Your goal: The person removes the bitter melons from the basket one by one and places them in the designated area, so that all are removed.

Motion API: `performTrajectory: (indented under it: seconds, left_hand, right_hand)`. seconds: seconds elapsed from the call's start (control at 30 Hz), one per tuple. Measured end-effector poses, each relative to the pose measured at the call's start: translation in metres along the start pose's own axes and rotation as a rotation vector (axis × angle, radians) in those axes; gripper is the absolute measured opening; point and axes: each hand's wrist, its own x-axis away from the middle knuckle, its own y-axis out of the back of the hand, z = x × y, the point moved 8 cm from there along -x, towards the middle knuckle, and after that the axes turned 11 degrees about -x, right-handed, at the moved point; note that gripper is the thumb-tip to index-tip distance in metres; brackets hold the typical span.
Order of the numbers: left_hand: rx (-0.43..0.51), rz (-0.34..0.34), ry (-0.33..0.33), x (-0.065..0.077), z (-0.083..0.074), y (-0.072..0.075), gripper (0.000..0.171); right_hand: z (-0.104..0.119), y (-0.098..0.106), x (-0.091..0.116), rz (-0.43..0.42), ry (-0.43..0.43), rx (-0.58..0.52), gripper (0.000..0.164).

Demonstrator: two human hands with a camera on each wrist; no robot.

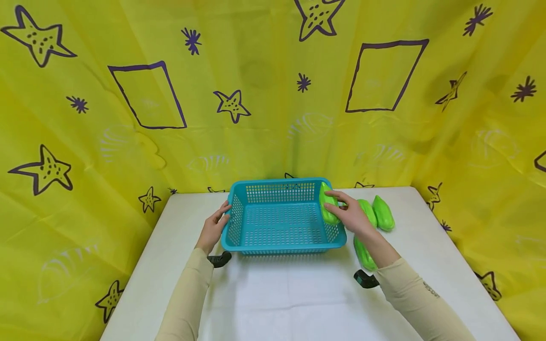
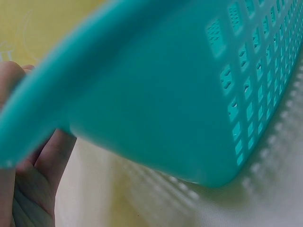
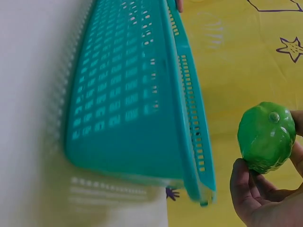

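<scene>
A teal rectangular plastic basket (image 1: 283, 248) with lattice walls sits before me on the white table. My left hand (image 1: 211, 230) grips its left rim, fingers over the edge. At the basket's right end, my right hand (image 1: 352, 214) holds a glossy green bitter melon (image 1: 326, 208) above the rim between thumb and fingers. In the right wrist view the melon (image 3: 266, 137) shows its rounded end, apart from the basket wall. Three similar melons lie right of the basket: one outermost (image 1: 383, 214), one partly behind my hand (image 1: 368, 211), one nearer me beside my forearm (image 1: 363, 255).
A yellow curtain (image 1: 264, 142) with drawn stars and shells surrounds the back and sides of the white table (image 1: 281, 293). Black wrist camera mounts (image 1: 366, 279) stick out near both my wrists.
</scene>
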Motion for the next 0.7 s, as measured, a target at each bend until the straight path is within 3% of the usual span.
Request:
performTrajectory:
  seconds: [0.3, 0.47, 0.7]
  left_hand:
    - [0.018, -0.003, 0.001, 0.002, -0.001, -0.001, 0.044]
    - [0.031, 0.022, 0.012, 0.009, -0.016, 0.001, 0.045]
    - [0.013, 0.009, 0.011, 0.001, -0.002, 0.000, 0.045]
  right_hand:
    - [-0.016, 0.027, 0.028, -0.017, -0.004, 0.020, 0.053]
    - [-0.028, 0.037, 0.043, -0.021, -0.029, 0.027, 0.055]
    - [-0.041, 0.054, 0.060, -0.029, -0.085, 0.086, 0.059]
